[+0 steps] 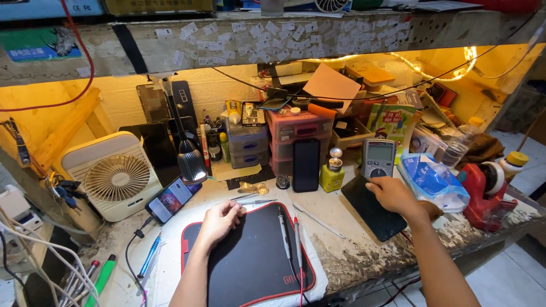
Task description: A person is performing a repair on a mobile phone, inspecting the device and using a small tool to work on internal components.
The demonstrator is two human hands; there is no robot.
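Right hand flat, fingers extended, holding nothing, touching dark rectangular slab; grey digital multimeter just beyond. Left hand loosely curled, empty, on red-edged black mat.

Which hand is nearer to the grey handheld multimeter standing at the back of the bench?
Right. The right hand rests on a dark pad just below the grey multimeter, close to its dial. The left hand lies far off on the black red-edged mat.
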